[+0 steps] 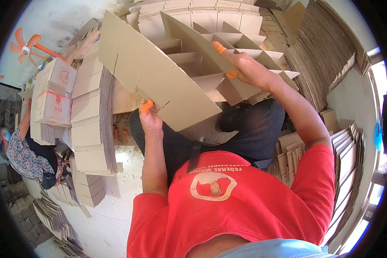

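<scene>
My left hand (151,121) pinches the lower edge of a large flat cardboard sheet (159,81) with slits cut in it. Orange covers are on fingertips of both hands. The sheet stands tilted, slanting from upper left to lower right. To its right is a cardboard divider grid (244,44) of crossed, slotted strips. My right hand (251,71) grips a long cardboard panel (198,45) of that grid, its fingers closed at the panel's face and edge. The sheet hides part of the grid's left side.
Stacked cardboard pieces (92,99) stand left, beside a taped carton (56,92). More stacks lie at the back (198,18) and right (318,51), with leaning sheets (346,172) lower right. An orange fan (26,49) is upper left. Another person (28,150) sits far left.
</scene>
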### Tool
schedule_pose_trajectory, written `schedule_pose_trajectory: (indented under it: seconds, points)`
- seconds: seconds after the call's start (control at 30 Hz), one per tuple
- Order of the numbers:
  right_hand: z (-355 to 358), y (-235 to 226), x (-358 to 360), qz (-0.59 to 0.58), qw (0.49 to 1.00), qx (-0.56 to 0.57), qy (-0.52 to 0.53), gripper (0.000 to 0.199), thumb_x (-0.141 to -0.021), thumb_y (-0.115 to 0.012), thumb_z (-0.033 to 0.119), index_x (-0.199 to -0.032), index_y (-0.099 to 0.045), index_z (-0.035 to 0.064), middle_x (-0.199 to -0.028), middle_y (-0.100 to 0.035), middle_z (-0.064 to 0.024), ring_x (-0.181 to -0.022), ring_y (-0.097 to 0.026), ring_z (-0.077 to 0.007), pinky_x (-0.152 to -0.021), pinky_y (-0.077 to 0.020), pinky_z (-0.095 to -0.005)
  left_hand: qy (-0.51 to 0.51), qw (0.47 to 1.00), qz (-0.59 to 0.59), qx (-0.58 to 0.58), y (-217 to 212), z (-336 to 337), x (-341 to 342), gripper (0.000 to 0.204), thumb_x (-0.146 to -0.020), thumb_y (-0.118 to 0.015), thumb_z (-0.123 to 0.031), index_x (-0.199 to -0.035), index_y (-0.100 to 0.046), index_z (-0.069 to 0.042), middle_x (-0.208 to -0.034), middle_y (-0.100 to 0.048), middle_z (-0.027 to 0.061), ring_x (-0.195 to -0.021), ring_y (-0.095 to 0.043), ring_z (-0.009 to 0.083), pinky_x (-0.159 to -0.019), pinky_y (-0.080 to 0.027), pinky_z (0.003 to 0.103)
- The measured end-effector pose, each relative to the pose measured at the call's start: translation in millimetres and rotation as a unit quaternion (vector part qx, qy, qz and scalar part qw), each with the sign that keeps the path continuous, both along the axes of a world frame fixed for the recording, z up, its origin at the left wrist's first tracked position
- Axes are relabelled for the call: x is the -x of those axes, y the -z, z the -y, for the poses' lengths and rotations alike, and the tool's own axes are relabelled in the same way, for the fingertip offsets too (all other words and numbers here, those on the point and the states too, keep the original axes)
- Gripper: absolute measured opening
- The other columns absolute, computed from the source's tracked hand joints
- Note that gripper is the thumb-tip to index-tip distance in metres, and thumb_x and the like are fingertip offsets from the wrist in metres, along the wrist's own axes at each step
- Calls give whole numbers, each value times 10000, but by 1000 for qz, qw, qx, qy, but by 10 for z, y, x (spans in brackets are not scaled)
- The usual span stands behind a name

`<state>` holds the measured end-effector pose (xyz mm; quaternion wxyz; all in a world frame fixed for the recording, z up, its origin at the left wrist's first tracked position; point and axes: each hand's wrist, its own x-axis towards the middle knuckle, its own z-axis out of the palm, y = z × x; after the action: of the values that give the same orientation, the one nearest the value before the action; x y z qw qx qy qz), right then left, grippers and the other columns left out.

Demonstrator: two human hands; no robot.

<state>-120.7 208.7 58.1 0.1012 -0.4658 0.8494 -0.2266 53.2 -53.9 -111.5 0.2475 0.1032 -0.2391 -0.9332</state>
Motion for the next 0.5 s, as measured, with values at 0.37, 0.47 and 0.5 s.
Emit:
schedule_pose_trajectory:
  seconds: [0.37, 0.47, 0.5]
  points:
    - [223, 51, -14, -60, 996, -48, 40, 725, -838, -667, 194, -1426, -273, 38, -948, -637, -193, -824, -638, -340, -692, -521, -375, -51, 998, 21, 14, -246, 39, -113, 337, -800, -593, -91, -1120, -573, 9, -1088, -649, 113, -989, -636, 231, -872, -525, 383]
    - [228, -172, -290, 193, 965, 165, 71, 807, -825, -712, 217, -1461, -238, 69, -992, -648, -140, -751, -658, -222, -627, -524, -312, -42, 990, 6, 135, -355, 98, -190, 360, -856, -574, -160, -1191, -543, -29, -1143, -624, 108, -1027, -623, 250, -879, -525, 434]
    - [214, -207, -431, 325, 918, 219, 58, 848, -818, -725, 193, -1478, -204, 81, -1033, -643, -136, -732, -655, -192, -603, -521, -297, -46, 984, 0, 170, -481, 59, -165, 365, -853, -581, -165, -1188, -543, -24, -1134, -627, 114, -1011, -631, 246, -863, -535, 426]
